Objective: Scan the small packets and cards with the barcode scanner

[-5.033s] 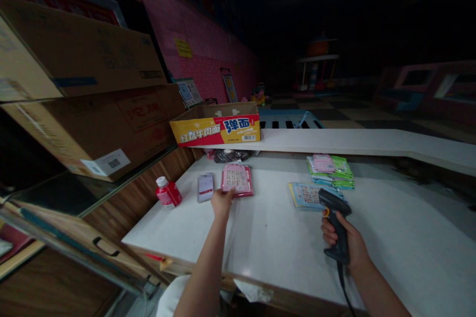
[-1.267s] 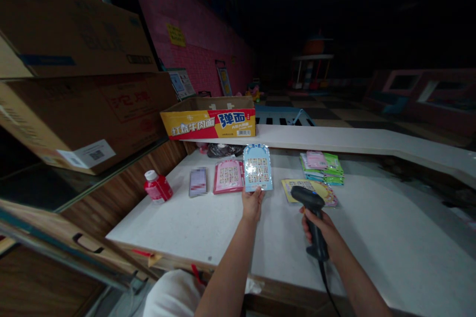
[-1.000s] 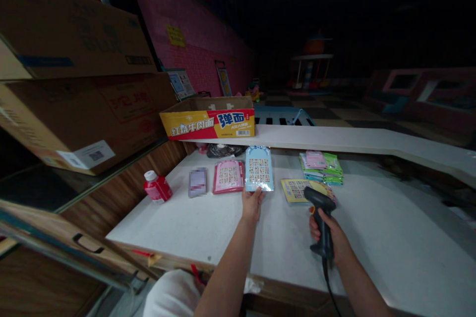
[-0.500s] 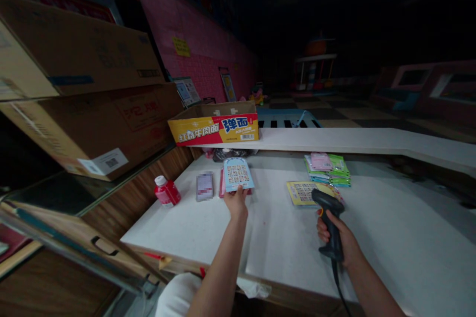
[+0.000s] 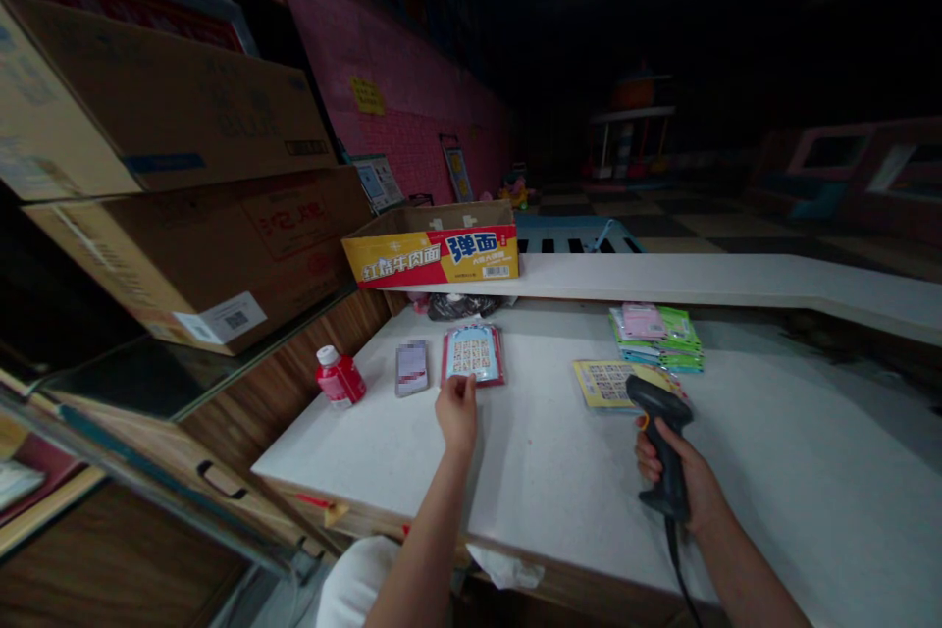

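Observation:
My left hand is closed, fingertips pinched at the lower edge of a light-blue printed packet. That packet lies on top of a red-edged packet on the white table. In my right hand is a black corded barcode scanner, gripped by its handle. The scanner's head covers part of a yellow printed packet lying flat. Behind it stands a stack of green, blue and pink packets.
A phone and a red bottle with a white cap are on the table's left. The yellow-red noodle carton sits on the raised white ledge. Large cardboard boxes are stacked at left. The scanner's cord runs off the front.
My left hand has lowered the light-blue packet onto the red-edged one and sits slightly lower and to the left. My right hand still holds the scanner. The view has shifted a little.

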Demonstrator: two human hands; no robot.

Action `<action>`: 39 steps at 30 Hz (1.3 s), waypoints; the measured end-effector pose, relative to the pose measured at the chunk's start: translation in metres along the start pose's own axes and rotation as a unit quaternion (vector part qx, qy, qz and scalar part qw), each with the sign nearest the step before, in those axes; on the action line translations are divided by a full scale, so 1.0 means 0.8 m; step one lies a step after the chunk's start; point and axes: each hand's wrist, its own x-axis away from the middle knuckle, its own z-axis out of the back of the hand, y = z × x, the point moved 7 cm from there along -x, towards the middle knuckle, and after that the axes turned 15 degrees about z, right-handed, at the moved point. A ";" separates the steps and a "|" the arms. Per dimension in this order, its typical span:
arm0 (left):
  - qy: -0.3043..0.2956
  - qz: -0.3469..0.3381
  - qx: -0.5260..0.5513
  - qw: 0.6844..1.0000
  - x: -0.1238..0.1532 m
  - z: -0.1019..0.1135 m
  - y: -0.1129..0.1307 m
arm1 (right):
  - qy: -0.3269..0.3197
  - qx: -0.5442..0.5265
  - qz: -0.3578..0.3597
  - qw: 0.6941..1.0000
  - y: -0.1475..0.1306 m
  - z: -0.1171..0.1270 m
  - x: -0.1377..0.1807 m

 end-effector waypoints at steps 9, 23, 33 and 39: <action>-0.062 -0.214 -0.316 0.922 0.030 -0.042 0.017 | 0.033 0.002 0.014 0.999 -0.003 -0.006 0.006; -0.073 -0.205 -0.346 0.913 0.030 -0.049 0.008 | 0.042 0.005 0.021 0.999 -0.005 -0.006 0.005; -0.106 -0.285 -0.266 0.915 0.065 -0.090 0.049 | 0.046 -0.005 0.029 0.999 -0.007 -0.008 0.002; -0.235 -0.234 -0.223 0.917 0.108 -0.178 0.088 | 0.053 -0.007 0.032 0.998 -0.008 -0.008 -0.001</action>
